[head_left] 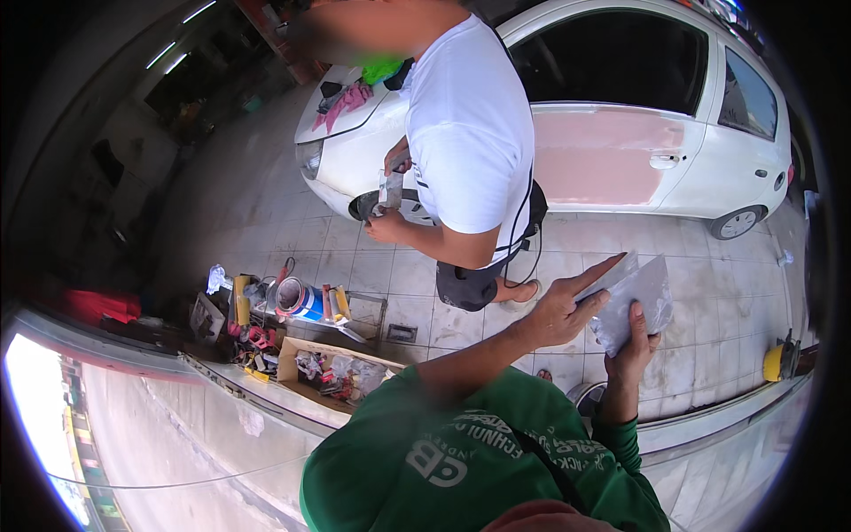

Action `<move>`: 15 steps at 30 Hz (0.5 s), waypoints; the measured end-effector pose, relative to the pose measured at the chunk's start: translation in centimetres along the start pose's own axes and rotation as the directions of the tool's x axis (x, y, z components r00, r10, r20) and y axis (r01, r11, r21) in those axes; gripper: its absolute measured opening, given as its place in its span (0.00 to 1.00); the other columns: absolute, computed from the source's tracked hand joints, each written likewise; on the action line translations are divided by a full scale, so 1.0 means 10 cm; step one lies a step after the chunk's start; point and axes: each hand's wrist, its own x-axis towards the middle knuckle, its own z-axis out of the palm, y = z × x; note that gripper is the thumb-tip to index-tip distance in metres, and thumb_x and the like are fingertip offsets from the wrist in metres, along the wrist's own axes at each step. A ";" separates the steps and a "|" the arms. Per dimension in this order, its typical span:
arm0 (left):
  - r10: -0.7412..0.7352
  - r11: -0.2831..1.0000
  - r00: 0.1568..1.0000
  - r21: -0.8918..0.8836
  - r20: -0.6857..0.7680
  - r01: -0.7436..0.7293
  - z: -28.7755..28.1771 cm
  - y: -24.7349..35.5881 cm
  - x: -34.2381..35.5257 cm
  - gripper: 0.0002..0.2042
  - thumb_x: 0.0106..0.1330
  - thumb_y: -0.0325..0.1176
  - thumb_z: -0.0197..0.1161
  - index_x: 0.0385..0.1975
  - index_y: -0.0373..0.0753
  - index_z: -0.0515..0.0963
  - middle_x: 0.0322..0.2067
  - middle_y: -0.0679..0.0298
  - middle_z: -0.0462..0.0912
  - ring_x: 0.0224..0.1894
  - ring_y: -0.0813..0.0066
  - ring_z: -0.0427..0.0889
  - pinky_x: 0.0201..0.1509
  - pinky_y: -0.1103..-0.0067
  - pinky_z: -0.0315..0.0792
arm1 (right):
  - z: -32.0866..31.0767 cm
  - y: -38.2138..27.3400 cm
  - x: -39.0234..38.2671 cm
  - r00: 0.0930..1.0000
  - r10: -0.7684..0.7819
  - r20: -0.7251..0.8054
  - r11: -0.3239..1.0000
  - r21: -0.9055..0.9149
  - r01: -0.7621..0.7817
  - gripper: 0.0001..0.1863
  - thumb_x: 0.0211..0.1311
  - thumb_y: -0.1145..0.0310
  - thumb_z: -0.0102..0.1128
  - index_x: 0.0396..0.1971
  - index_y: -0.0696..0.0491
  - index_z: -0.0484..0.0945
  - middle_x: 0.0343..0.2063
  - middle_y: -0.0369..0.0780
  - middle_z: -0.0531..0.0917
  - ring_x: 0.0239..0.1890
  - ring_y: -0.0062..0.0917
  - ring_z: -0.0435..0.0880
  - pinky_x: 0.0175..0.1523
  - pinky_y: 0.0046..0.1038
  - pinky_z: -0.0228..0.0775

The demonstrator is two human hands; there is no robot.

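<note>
In front of me I hold a folded light grey sheet (654, 291), its two flaps spread in a V. My left hand (558, 312) grips the left flap, the index finger stretched along its upper edge and another finger across its face. My right hand (631, 356) holds the lower part, with the thumb pressed on the front. Its remaining fingers are mostly behind the sheet. Whether the sheet is sandpaper or plastic I cannot tell.
A person in a white shirt (474, 133) stands ahead, holding a small flat piece. Behind is a white car (567, 199) with a pinkish door patch. At left are a tool-laden stand (306, 306) and a cardboard box (288, 359). A yellow object (775, 362) stands at far right.
</note>
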 end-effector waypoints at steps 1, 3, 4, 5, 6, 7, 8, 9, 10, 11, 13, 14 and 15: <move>-0.057 0.995 0.998 0.078 0.038 0.054 -0.07 0.12 0.03 0.31 0.73 0.45 0.61 0.71 0.38 0.63 0.41 0.44 0.85 0.41 0.53 0.87 0.47 0.68 0.77 | -0.04 -0.02 0.07 1.000 -0.009 0.029 1.000 -0.016 0.010 0.25 0.65 0.65 0.69 0.57 0.60 0.74 0.47 0.43 0.84 0.44 0.28 0.86 0.51 0.33 0.80; -0.064 0.994 0.994 0.092 0.083 0.057 0.19 0.04 -0.05 0.31 0.73 0.46 0.62 0.69 0.33 0.65 0.31 0.43 0.85 0.32 0.52 0.87 0.39 0.66 0.78 | -0.33 -0.41 0.05 0.993 0.010 0.119 0.977 -0.211 0.016 0.22 0.64 0.68 0.70 0.55 0.59 0.76 0.46 0.41 0.85 0.44 0.26 0.84 0.52 0.31 0.78; -0.005 0.990 0.993 0.143 0.118 -0.012 0.17 -0.11 0.01 0.31 0.72 0.46 0.62 0.68 0.32 0.66 0.29 0.44 0.85 0.29 0.51 0.86 0.38 0.66 0.77 | -0.33 -0.48 0.15 0.980 0.027 0.195 0.961 -0.275 0.029 0.22 0.64 0.68 0.71 0.54 0.59 0.76 0.46 0.40 0.85 0.44 0.25 0.84 0.52 0.30 0.76; 0.050 0.978 0.987 0.194 0.153 -0.080 0.16 -0.22 0.07 0.31 0.72 0.47 0.62 0.67 0.31 0.67 0.27 0.44 0.84 0.27 0.51 0.84 0.36 0.66 0.76 | -0.31 -0.56 0.25 0.962 0.048 0.270 0.940 -0.337 0.047 0.22 0.63 0.69 0.72 0.54 0.58 0.76 0.45 0.39 0.85 0.44 0.23 0.83 0.52 0.28 0.75; 0.048 0.983 0.985 0.165 0.166 -0.076 0.10 -0.15 0.03 0.25 0.72 0.49 0.62 0.54 0.30 0.77 0.25 0.46 0.83 0.25 0.48 0.82 0.34 0.65 0.74 | -0.29 -0.51 0.26 0.939 0.061 0.338 0.930 -0.361 0.070 0.21 0.63 0.68 0.72 0.53 0.58 0.77 0.45 0.38 0.85 0.44 0.23 0.82 0.52 0.27 0.74; -0.020 0.982 0.973 0.186 0.229 -0.024 0.05 -0.11 0.01 0.24 0.72 0.50 0.62 0.49 0.30 0.78 0.24 0.46 0.82 0.25 0.47 0.82 0.33 0.64 0.73 | -0.25 -0.43 0.26 0.911 0.074 0.405 0.919 -0.383 0.095 0.21 0.63 0.68 0.72 0.53 0.58 0.77 0.44 0.37 0.85 0.45 0.22 0.82 0.52 0.26 0.74; -0.088 0.978 0.954 0.207 0.287 0.028 0.00 -0.09 -0.02 0.24 0.72 0.50 0.62 0.44 0.29 0.79 0.24 0.46 0.82 0.25 0.47 0.82 0.32 0.63 0.73 | -0.23 -0.37 0.26 0.877 0.090 0.472 0.907 -0.403 0.124 0.20 0.64 0.68 0.72 0.52 0.58 0.77 0.43 0.36 0.85 0.45 0.22 0.82 0.52 0.26 0.73; -0.148 0.968 0.932 0.241 0.330 0.068 -0.07 -0.06 -0.01 0.24 0.71 0.51 0.62 0.38 0.29 0.80 0.23 0.47 0.81 0.25 0.46 0.82 0.32 0.62 0.72 | -0.19 -0.33 0.34 0.865 0.120 0.487 0.910 -0.403 0.101 0.20 0.64 0.68 0.71 0.53 0.58 0.77 0.44 0.36 0.85 0.45 0.22 0.81 0.53 0.26 0.73; -0.141 0.953 0.945 0.299 0.294 0.050 -0.10 -0.08 -0.02 0.28 0.72 0.54 0.59 0.27 0.29 0.77 0.22 0.47 0.79 0.27 0.48 0.82 0.32 0.60 0.71 | -0.18 -0.33 0.43 0.854 0.151 0.498 0.906 -0.416 0.083 0.20 0.65 0.67 0.71 0.53 0.58 0.77 0.44 0.36 0.85 0.46 0.22 0.81 0.53 0.25 0.72; -0.108 0.931 0.951 0.365 0.290 -0.005 -0.15 -0.16 0.01 0.27 0.73 0.54 0.57 0.32 0.28 0.78 0.25 0.46 0.81 0.28 0.49 0.83 0.34 0.60 0.72 | -0.17 -0.32 0.51 0.841 0.181 0.509 0.901 -0.430 0.067 0.20 0.65 0.67 0.71 0.53 0.58 0.77 0.45 0.36 0.85 0.47 0.22 0.81 0.53 0.25 0.72; -0.058 0.872 0.952 0.479 0.300 -0.097 -0.23 -0.36 0.05 0.27 0.76 0.53 0.53 0.43 0.27 0.80 0.32 0.45 0.84 0.29 0.50 0.84 0.38 0.62 0.75 | -0.22 -0.23 0.59 0.875 0.160 0.457 0.913 -0.406 0.045 0.24 0.67 0.66 0.68 0.58 0.57 0.73 0.51 0.39 0.82 0.50 0.25 0.80 0.56 0.30 0.72; 0.074 0.906 0.984 0.402 0.162 -0.134 -0.29 -0.40 0.09 0.27 0.77 0.53 0.51 0.49 0.28 0.77 0.38 0.44 0.84 0.34 0.50 0.85 0.43 0.63 0.75 | -0.21 -0.19 0.60 0.900 0.136 0.414 0.944 -0.330 0.009 0.25 0.67 0.66 0.68 0.59 0.57 0.71 0.52 0.40 0.81 0.51 0.26 0.80 0.58 0.32 0.73; 0.181 0.927 0.983 0.331 0.017 -0.176 -0.36 -0.39 0.08 0.28 0.78 0.52 0.50 0.56 0.28 0.74 0.44 0.44 0.83 0.39 0.50 0.85 0.49 0.65 0.76 | -0.19 -0.14 0.59 0.924 0.127 0.361 0.969 -0.245 -0.038 0.26 0.67 0.66 0.68 0.61 0.57 0.70 0.53 0.41 0.80 0.52 0.27 0.80 0.59 0.33 0.73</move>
